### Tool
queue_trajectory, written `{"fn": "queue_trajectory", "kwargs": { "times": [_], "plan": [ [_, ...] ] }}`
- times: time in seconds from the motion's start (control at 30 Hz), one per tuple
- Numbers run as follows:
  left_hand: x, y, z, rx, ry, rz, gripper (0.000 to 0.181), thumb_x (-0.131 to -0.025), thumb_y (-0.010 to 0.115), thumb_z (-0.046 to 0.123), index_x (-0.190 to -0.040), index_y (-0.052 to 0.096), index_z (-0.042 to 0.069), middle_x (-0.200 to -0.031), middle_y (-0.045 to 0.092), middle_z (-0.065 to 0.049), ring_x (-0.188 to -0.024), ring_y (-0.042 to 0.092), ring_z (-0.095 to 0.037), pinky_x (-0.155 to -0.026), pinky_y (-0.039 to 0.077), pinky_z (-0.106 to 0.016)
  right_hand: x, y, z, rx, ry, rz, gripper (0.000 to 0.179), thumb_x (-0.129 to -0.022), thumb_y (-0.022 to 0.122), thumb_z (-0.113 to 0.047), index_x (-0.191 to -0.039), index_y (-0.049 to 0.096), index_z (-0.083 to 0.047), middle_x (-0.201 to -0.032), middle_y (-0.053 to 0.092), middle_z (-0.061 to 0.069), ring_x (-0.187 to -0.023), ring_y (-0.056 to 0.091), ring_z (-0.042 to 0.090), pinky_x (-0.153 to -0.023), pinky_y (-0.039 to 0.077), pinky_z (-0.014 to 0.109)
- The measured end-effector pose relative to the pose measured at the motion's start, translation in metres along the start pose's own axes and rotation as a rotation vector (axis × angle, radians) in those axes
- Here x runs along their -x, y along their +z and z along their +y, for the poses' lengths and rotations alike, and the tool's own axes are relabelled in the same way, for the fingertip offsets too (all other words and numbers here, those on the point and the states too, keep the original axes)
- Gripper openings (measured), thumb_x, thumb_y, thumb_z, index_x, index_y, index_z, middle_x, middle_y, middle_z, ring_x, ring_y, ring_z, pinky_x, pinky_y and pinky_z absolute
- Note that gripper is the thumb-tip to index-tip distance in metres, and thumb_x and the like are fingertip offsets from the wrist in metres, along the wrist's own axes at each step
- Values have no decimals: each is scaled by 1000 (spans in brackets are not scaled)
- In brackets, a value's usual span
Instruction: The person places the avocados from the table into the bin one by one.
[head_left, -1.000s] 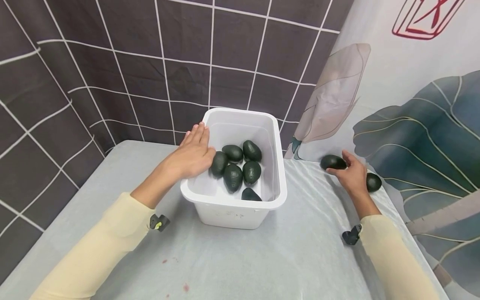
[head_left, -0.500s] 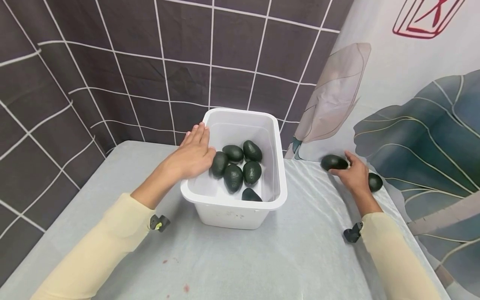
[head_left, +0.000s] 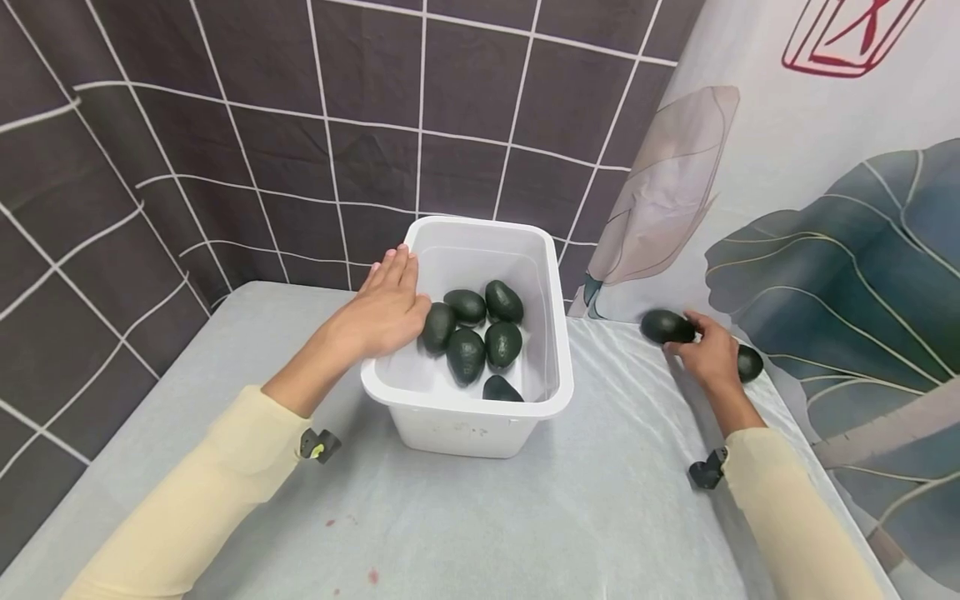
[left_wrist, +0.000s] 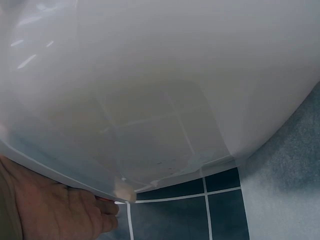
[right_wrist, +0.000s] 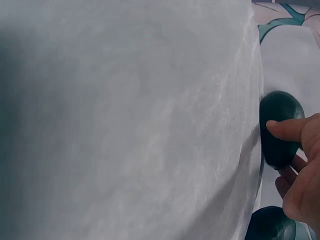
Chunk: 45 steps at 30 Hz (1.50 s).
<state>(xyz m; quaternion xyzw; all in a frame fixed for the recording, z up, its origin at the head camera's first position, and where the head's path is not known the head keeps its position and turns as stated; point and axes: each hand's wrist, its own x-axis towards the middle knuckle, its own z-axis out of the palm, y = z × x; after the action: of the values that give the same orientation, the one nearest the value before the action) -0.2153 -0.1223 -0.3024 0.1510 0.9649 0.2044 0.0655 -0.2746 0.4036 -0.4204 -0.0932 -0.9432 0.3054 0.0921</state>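
My left hand [head_left: 386, 308] lies with straight fingers along the left rim of a white plastic tub [head_left: 465, 433]. Several dark green avocados [head_left: 467, 357] rest on the tub's floor. Off to the right, my right hand [head_left: 708, 354] pinches the near end of another avocado [head_left: 663, 326], which lies at the table's far edge. The right wrist view shows the thumb [right_wrist: 282, 130] across that avocado and the fingers at its lower end. One more avocado [head_left: 749, 363] sits just right of the hand, partly hidden by it. In the left wrist view the tub's outer wall [left_wrist: 150, 110] fills most of the picture.
A pale cloth [head_left: 480, 525] covers the table. Behind the tub hangs a dark curtain [head_left: 375, 167] with white grid lines. A leaf-patterned white sheet [head_left: 847, 275] borders the right side, close to the right hand.
My right hand's index finger has come down onto the avocado, and the thumb has shifted slightly right along it. The left hand, the tub and its avocados stay where they were.
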Motion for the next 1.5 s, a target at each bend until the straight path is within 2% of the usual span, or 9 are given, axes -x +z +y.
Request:
{"fn": "queue_trajectory", "kwargs": {
  "times": [0.23,0.43,0.53,0.87,1.1,1.27,1.37,1.4,1.5],
  "plan": [
    [0,-1,1,-8,6,3,78,-116,24,35,-176,3,-9,-188,-11,-27,-178,-13,-41,-146,-6,-54,4,-1,2,14,-47,12,75,-98,87,-13,-163,55,2,-165,54,35,-151,50,60,-126,39,74],
    [1,-1,0,-2,5,-1,78,-116,24,35,-176,3,-10,-188,-11,-26,-178,-14,-40,-146,-6,-54,6,-1,0,8,-52,1,71,-100,85,-17,-161,56,5,-158,61,36,-149,54,58,-133,24,74],
    [1,-1,-1,1,5,-3,78,-116,23,35,-176,3,-10,-188,-11,-26,-178,-15,-40,-146,-6,-54,8,-1,2,18,-73,0,69,-102,84,-18,-160,56,7,-155,62,38,-146,56,58,-133,22,75],
    [1,-1,-1,1,6,4,78,-116,24,35,-176,3,-10,-188,-11,-27,-178,-13,-41,-146,-6,-54,15,-2,3,9,-74,1,70,-105,82,-27,-160,56,8,-158,60,37,-149,57,58,-127,34,74],
    [1,0,-2,-7,7,5,78,-116,24,36,-176,3,-10,-188,-11,-27,-178,-14,-41,-146,-6,-54,24,2,-9,23,-156,20,67,-102,86,-27,-155,63,7,-153,64,36,-138,67,56,-115,54,68],
    [1,0,-2,-7,5,7,78,-116,24,35,-176,3,-10,-188,-11,-27,-178,-13,-41,-146,-6,-54,31,5,-17,11,-202,47,64,-101,88,-26,-152,66,6,-149,68,34,-133,71,55,-109,59,64],
    [2,0,-2,-8,4,9,78,-116,24,36,-176,4,-10,-188,-10,-27,-178,-14,-40,-146,-6,-54,34,5,-20,15,-228,57,64,-99,89,-25,-151,68,6,-147,70,33,-130,73,54,-100,65,46],
    [2,0,-2,-7,5,10,78,-116,24,36,-176,4,-10,-188,-10,-27,-178,-13,-40,-146,-6,-54,35,5,-21,18,-237,59,63,-99,90,-25,-150,68,6,-146,70,33,-130,73,54,-95,64,33],
    [1,0,-2,-7,9,13,78,-116,25,36,-176,4,-10,-188,-9,-27,-178,-12,-41,-146,-5,-54,37,4,-23,28,-262,59,63,-98,90,-24,-149,69,5,-145,71,33,-128,74,53,-83,48,4]
  ]
}}
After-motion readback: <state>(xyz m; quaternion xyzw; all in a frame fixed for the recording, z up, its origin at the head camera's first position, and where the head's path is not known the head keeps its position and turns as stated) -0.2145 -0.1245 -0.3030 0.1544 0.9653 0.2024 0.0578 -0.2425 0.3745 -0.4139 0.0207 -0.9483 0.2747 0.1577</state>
